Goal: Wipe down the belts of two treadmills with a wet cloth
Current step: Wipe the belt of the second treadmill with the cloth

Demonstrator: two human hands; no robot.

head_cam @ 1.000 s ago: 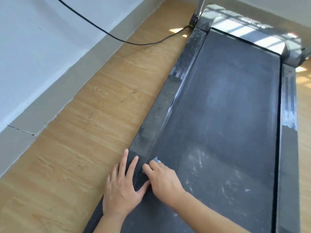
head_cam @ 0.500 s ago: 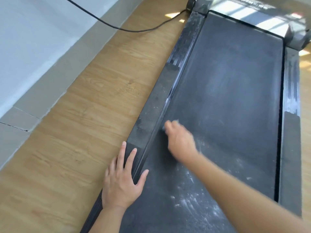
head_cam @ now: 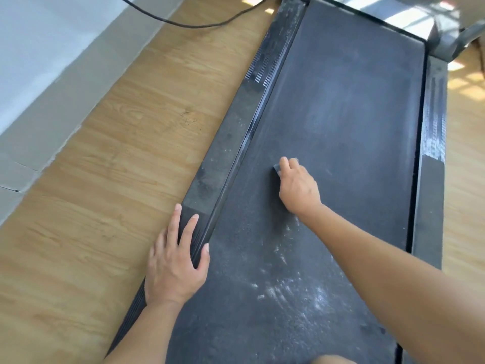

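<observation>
Wood-look floor [head_cam: 105, 193] fills the left half of the frame, pale wall in the upper left. One treadmill is in view; its belt [head_cam: 341, 114] runs from bottom centre to upper right.

Left side rail [head_cam: 228, 153] and right side rail [head_cam: 433, 185] flank the belt, both dusty.

Left hand [head_cam: 175, 266] lies flat on the left rail at lower centre, fingers spread and straight, thumb over the belt edge, holding nothing. Likely a brace for the forward lean.

Right hand [head_cam: 298, 187] at mid-frame, fingers curled over the cloth [head_cam: 276, 169] and pressing it onto the belt. Only a corner of the cloth shows past the fingertips.

White dust patch [head_cam: 288, 290] sits on the belt under the right forearm, below the hand, not yet wiped by the look of it.

Cable [head_cam: 183, 23] crosses the floor at the top, well apart from both hands. Nothing blocks the belt's upper stretch.
</observation>
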